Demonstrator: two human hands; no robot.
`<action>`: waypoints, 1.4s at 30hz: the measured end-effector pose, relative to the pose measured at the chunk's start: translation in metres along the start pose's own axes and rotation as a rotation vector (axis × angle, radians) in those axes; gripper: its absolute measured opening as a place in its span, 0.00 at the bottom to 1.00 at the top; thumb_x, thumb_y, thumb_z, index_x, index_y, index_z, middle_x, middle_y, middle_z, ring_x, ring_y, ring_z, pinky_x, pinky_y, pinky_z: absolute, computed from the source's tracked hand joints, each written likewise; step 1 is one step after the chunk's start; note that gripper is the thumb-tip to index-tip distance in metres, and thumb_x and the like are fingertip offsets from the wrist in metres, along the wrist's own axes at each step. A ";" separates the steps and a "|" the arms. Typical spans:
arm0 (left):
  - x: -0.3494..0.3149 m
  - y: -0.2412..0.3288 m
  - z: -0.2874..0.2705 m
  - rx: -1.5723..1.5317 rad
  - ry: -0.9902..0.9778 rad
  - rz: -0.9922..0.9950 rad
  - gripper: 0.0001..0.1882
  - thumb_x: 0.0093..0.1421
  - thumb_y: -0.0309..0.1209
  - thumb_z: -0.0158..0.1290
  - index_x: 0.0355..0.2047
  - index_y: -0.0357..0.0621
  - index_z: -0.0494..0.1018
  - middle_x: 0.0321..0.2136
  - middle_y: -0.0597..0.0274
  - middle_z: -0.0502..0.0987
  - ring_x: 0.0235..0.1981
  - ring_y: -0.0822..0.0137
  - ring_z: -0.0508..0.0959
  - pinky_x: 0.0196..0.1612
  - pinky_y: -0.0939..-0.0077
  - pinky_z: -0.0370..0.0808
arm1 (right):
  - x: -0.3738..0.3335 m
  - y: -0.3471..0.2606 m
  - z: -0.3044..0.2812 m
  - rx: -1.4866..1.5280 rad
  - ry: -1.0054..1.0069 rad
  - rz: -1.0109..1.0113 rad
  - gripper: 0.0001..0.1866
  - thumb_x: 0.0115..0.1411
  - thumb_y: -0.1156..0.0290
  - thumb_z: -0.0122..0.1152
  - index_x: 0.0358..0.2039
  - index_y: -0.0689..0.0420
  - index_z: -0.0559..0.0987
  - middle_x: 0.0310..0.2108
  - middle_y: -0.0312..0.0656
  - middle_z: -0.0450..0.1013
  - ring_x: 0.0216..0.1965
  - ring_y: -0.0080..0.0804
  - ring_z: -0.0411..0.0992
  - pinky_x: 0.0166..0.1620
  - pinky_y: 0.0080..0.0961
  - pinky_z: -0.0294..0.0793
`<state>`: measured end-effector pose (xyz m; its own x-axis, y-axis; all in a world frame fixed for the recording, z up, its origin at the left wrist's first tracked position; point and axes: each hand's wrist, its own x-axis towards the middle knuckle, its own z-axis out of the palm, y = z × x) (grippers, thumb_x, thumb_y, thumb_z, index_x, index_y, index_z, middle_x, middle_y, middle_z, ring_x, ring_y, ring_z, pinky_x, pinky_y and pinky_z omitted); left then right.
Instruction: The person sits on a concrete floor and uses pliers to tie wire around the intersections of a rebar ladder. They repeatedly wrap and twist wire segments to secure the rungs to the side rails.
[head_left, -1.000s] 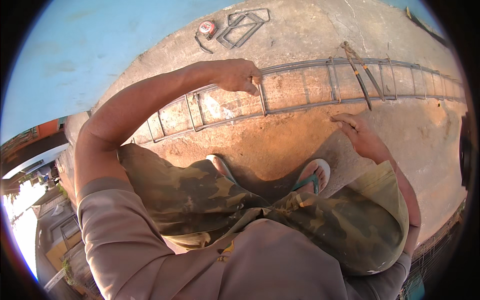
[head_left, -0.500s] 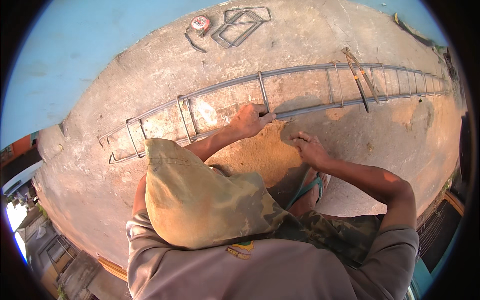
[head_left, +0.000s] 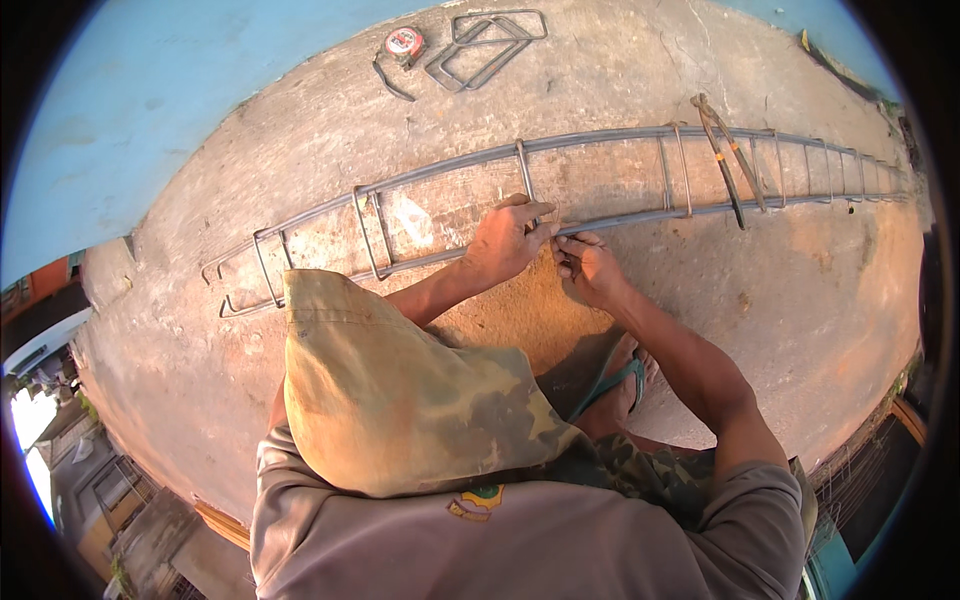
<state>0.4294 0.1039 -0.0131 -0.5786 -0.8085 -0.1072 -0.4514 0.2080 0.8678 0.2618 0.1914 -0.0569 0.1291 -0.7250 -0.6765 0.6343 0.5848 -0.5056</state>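
Rebar frame (head_left: 640,216) lay lengthwise on the concrete floor (head_left: 800,330), in front of the person. L hand (head_left: 508,240) was by a crosspiece at the near rods, fingers curled; R hand (head_left: 590,268) just beside, fingertips bunched narrow — couldn't tell if either held smth. Pincers (head_left: 719,160) lay across the frame w/ tape measure (head_left: 405,42) + loose wire rectangles (head_left: 498,65) beyond.

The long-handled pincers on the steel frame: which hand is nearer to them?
Right. The right hand is below-left of the pincers in the picture; the left hand is farther left, by the steel frame's near bar.
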 end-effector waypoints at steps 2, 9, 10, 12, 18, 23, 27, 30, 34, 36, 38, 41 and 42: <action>0.005 0.003 -0.002 -0.067 -0.078 -0.081 0.11 0.61 0.30 0.58 0.41 0.36 0.79 0.36 0.52 0.75 0.33 0.61 0.80 0.37 0.69 0.75 | 0.005 -0.002 -0.001 -0.017 -0.032 -0.022 0.04 0.66 0.72 0.55 0.34 0.54 0.77 0.29 0.33 0.72 0.28 0.20 0.67 0.28 0.20 0.64; -0.009 -0.004 -0.007 -0.151 -0.025 -0.053 0.08 0.59 0.30 0.59 0.36 0.38 0.81 0.36 0.53 0.75 0.39 0.60 0.77 0.43 0.67 0.74 | -0.002 0.026 0.014 -0.114 0.040 -0.129 0.06 0.66 0.71 0.56 0.33 0.56 0.78 0.24 0.32 0.72 0.23 0.19 0.67 0.26 0.19 0.63; -0.016 -0.004 -0.005 -0.099 0.029 -0.005 0.08 0.58 0.30 0.60 0.35 0.39 0.81 0.36 0.52 0.75 0.40 0.58 0.77 0.44 0.66 0.74 | -0.004 0.029 0.016 -0.135 0.047 -0.158 0.06 0.66 0.71 0.56 0.33 0.57 0.79 0.24 0.32 0.72 0.23 0.19 0.67 0.26 0.19 0.63; -0.027 0.000 0.001 0.198 0.181 0.252 0.08 0.56 0.31 0.62 0.35 0.43 0.82 0.37 0.53 0.74 0.41 0.59 0.76 0.45 0.66 0.73 | 0.000 0.033 0.012 -0.149 0.027 -0.231 0.07 0.66 0.70 0.56 0.33 0.58 0.79 0.23 0.32 0.71 0.23 0.18 0.66 0.25 0.19 0.63; -0.054 -0.005 0.010 0.437 0.169 0.547 0.13 0.49 0.28 0.66 0.38 0.46 0.81 0.36 0.64 0.74 0.38 0.64 0.74 0.40 0.68 0.72 | 0.002 0.033 0.021 -0.232 0.177 -0.289 0.10 0.66 0.67 0.56 0.34 0.60 0.80 0.22 0.31 0.70 0.23 0.18 0.64 0.24 0.19 0.61; -0.046 -0.019 0.003 0.375 0.104 0.689 0.15 0.47 0.27 0.63 0.38 0.45 0.80 0.34 0.66 0.75 0.37 0.63 0.74 0.38 0.69 0.72 | -0.002 0.023 0.026 -0.300 0.210 -0.250 0.15 0.67 0.63 0.54 0.28 0.61 0.77 0.20 0.32 0.67 0.23 0.20 0.63 0.25 0.22 0.61; -0.062 -0.024 -0.006 0.386 0.031 0.732 0.18 0.44 0.26 0.59 0.39 0.46 0.79 0.36 0.64 0.75 0.39 0.61 0.74 0.41 0.67 0.71 | 0.005 0.034 0.029 -0.634 0.097 -0.380 0.21 0.69 0.58 0.50 0.22 0.59 0.70 0.19 0.32 0.64 0.22 0.22 0.60 0.27 0.24 0.61; -0.052 -0.020 -0.026 0.227 -0.063 0.672 0.21 0.40 0.22 0.55 0.39 0.48 0.78 0.40 0.61 0.75 0.45 0.59 0.72 0.47 0.63 0.68 | 0.005 0.038 0.008 -0.661 0.137 -0.364 0.22 0.70 0.55 0.49 0.22 0.55 0.71 0.19 0.28 0.61 0.23 0.19 0.57 0.26 0.23 0.57; -0.042 -0.014 -0.037 0.034 0.045 0.385 0.20 0.40 0.22 0.55 0.38 0.46 0.77 0.40 0.59 0.75 0.45 0.58 0.72 0.47 0.64 0.68 | 0.009 0.044 -0.010 -0.617 0.125 -0.325 0.23 0.70 0.53 0.47 0.26 0.60 0.73 0.21 0.33 0.61 0.24 0.22 0.59 0.27 0.24 0.57; -0.040 -0.020 -0.030 -0.037 0.102 0.288 0.20 0.40 0.22 0.56 0.38 0.45 0.77 0.39 0.58 0.75 0.44 0.58 0.73 0.46 0.64 0.68 | 0.008 0.046 -0.006 -0.665 0.120 -0.316 0.23 0.70 0.53 0.47 0.26 0.60 0.72 0.21 0.34 0.61 0.23 0.22 0.59 0.27 0.24 0.57; -0.030 -0.024 -0.021 -0.103 0.109 0.221 0.19 0.40 0.22 0.56 0.38 0.44 0.76 0.38 0.58 0.76 0.43 0.58 0.74 0.45 0.64 0.69 | 0.008 0.040 -0.011 -0.701 0.130 -0.318 0.23 0.70 0.53 0.47 0.25 0.60 0.72 0.20 0.34 0.61 0.23 0.22 0.59 0.27 0.24 0.58; -0.017 -0.027 -0.022 -0.157 0.131 0.140 0.19 0.41 0.21 0.57 0.38 0.42 0.75 0.37 0.56 0.76 0.42 0.58 0.75 0.44 0.65 0.70 | 0.011 0.031 -0.011 -0.726 0.128 -0.321 0.24 0.70 0.54 0.47 0.25 0.61 0.72 0.20 0.34 0.61 0.23 0.23 0.58 0.27 0.25 0.58; -0.014 -0.026 -0.018 -0.176 0.120 0.108 0.19 0.41 0.21 0.57 0.38 0.41 0.74 0.36 0.56 0.77 0.42 0.58 0.75 0.44 0.65 0.71 | 0.013 0.030 -0.012 -0.731 0.130 -0.316 0.24 0.70 0.54 0.47 0.25 0.61 0.72 0.20 0.34 0.61 0.23 0.23 0.58 0.27 0.25 0.58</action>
<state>0.4617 0.0997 -0.0253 -0.5272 -0.8488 0.0398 -0.2601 0.2058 0.9434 0.2737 0.2039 -0.0872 -0.0913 -0.8742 -0.4770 -0.0394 0.4818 -0.8754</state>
